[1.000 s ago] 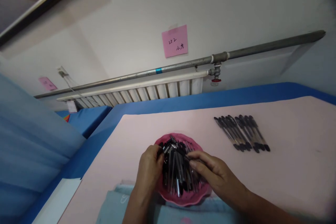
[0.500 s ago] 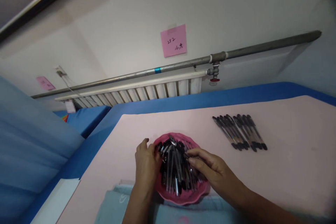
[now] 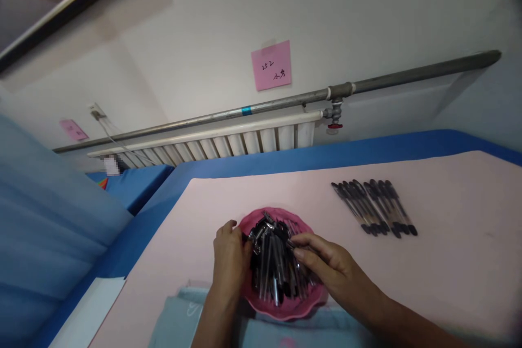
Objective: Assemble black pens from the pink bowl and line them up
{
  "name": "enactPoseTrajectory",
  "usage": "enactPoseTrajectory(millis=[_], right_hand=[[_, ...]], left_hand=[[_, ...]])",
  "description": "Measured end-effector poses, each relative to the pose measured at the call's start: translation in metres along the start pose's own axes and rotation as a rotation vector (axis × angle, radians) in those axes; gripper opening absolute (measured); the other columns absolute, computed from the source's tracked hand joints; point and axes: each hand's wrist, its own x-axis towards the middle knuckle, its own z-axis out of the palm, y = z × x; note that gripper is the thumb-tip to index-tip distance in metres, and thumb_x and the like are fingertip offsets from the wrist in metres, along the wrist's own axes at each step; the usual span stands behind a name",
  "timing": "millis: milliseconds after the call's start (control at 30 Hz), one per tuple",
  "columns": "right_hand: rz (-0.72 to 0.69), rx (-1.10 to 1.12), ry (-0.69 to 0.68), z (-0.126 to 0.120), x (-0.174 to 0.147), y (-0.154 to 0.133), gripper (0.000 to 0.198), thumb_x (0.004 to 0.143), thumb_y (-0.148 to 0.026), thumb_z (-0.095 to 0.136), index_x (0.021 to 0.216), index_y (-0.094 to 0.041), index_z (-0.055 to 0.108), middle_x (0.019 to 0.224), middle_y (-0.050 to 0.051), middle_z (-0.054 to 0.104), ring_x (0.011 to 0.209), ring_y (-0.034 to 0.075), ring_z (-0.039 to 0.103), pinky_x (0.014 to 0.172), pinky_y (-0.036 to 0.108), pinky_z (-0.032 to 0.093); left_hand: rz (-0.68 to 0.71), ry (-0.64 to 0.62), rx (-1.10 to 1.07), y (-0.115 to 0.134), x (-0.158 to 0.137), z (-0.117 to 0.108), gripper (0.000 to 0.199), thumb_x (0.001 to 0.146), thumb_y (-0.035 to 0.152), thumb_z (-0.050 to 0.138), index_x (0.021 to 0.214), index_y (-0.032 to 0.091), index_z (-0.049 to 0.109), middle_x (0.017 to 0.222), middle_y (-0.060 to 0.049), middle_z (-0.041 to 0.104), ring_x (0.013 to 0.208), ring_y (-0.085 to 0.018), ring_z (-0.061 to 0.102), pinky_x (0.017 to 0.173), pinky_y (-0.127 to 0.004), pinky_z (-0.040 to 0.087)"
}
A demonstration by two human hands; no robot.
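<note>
A pink bowl with a wavy rim (image 3: 281,312) holds a heap of pen parts (image 3: 273,266): clear barrels, black caps and small shiny pieces. At the bowl's left rim is my left hand (image 3: 230,255), its fingers curled inward over the edge. Something small and dark shows by those fingertips, too hidden to name. My right hand (image 3: 334,266) reaches in from the right, thumb and forefinger pinched on a small dark pen part (image 3: 291,243) above the heap. Further right, several black-capped pens (image 3: 371,206) lie side by side in two groups.
The pink tabletop (image 3: 448,239) has a blue border (image 3: 367,148). Light blue cloth (image 3: 175,315) lies at the front, below the bowl. White paper (image 3: 87,310) rests at the left edge, near a blue curtain (image 3: 49,228). Behind are a radiator (image 3: 228,145) and a pipe (image 3: 285,101).
My left hand has closed a little, its fingers drawing in toward the bowl's rim. The right hand stays almost in place. The whole view has shifted slightly.
</note>
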Motion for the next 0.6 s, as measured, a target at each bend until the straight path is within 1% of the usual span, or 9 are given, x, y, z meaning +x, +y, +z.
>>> enactPoseTrajectory(millis=[100,167,200,233,300,367,400,467,600], right_hand=[[-0.011,-0.007,-0.004,0.000,0.000,0.001,0.021,0.083,-0.033,0.047,0.095,-0.021,0.058,0.065,-0.003,0.052,0.055,0.010,0.046,0.051,0.022,0.038],[-0.027,-0.041,-0.012,0.001,-0.001,0.001,0.020,0.084,-0.034,0.046,0.094,-0.021,0.058,0.067,-0.003,0.054,0.057,0.011,0.048,0.053,0.023,0.040],[-0.041,-0.071,-0.018,0.001,-0.001,0.002,0.020,0.084,-0.034,0.046,0.094,-0.022,0.058,0.068,-0.002,0.056,0.059,0.012,0.050,0.054,0.023,0.041],[-0.057,-0.108,-0.029,0.001,-0.002,0.002,0.020,0.084,-0.034,0.046,0.094,-0.022,0.058,0.069,-0.002,0.058,0.060,0.012,0.052,0.056,0.024,0.042],[-0.093,-0.186,-0.060,0.002,-0.003,0.002,0.020,0.085,-0.034,0.045,0.095,-0.023,0.057,0.071,-0.001,0.061,0.063,0.014,0.055,0.058,0.025,0.043],[-0.120,-0.246,-0.081,0.003,-0.003,0.002,0.020,0.085,-0.033,0.044,0.096,-0.023,0.057,0.070,-0.001,0.062,0.063,0.014,0.057,0.059,0.026,0.044],[-0.125,-0.263,-0.082,0.003,-0.003,0.002,0.020,0.086,-0.033,0.043,0.096,-0.023,0.057,0.070,-0.001,0.062,0.063,0.014,0.057,0.059,0.027,0.044],[-0.120,-0.282,-0.066,0.004,-0.003,0.003,0.021,0.086,-0.034,0.042,0.096,-0.023,0.057,0.070,-0.001,0.063,0.062,0.015,0.058,0.058,0.027,0.044],[-0.106,-0.295,-0.054,0.003,-0.002,0.004,0.022,0.086,-0.034,0.041,0.096,-0.023,0.057,0.074,0.000,0.064,0.065,0.015,0.058,0.060,0.029,0.045]], left_hand=[[-0.017,0.127,-0.197,-0.002,0.001,-0.006,0.018,0.070,0.020,0.052,0.079,0.014,0.067,0.111,-0.014,0.057,0.105,-0.027,0.048,0.092,-0.039,0.033],[-0.073,0.205,-0.466,0.000,0.001,-0.013,0.018,0.071,0.026,0.055,0.079,0.015,0.066,0.099,-0.011,0.060,0.096,-0.023,0.052,0.086,-0.036,0.038],[-0.113,0.200,-0.648,0.002,0.000,-0.017,0.018,0.071,0.030,0.057,0.079,0.016,0.065,0.090,-0.008,0.061,0.087,-0.020,0.054,0.080,-0.033,0.041],[-0.158,0.164,-0.850,0.004,-0.001,-0.020,0.019,0.070,0.032,0.059,0.079,0.016,0.064,0.082,-0.005,0.060,0.077,-0.017,0.055,0.073,-0.029,0.043],[-0.256,0.033,-1.239,0.010,-0.002,-0.024,0.021,0.067,0.034,0.063,0.076,0.016,0.061,0.069,-0.001,0.058,0.062,-0.011,0.052,0.061,-0.024,0.042],[-0.330,-0.075,-1.506,0.016,-0.004,-0.026,0.021,0.064,0.031,0.069,0.073,0.015,0.059,0.063,0.001,0.057,0.056,-0.008,0.051,0.057,-0.021,0.042],[-0.352,-0.109,-1.587,0.019,-0.005,-0.027,0.021,0.062,0.028,0.070,0.073,0.014,0.058,0.063,0.001,0.057,0.055,-0.008,0.052,0.056,-0.020,0.042],[-0.369,-0.158,-1.669,0.023,-0.007,-0.027,0.021,0.062,0.024,0.071,0.073,0.014,0.057,0.063,0.001,0.059,0.056,-0.008,0.053,0.055,-0.020,0.042],[-0.352,-0.217,-1.722,0.028,-0.010,-0.028,0.019,0.064,0.023,0.070,0.073,0.013,0.057,0.062,0.000,0.060,0.055,-0.008,0.055,0.055,-0.019,0.043]])
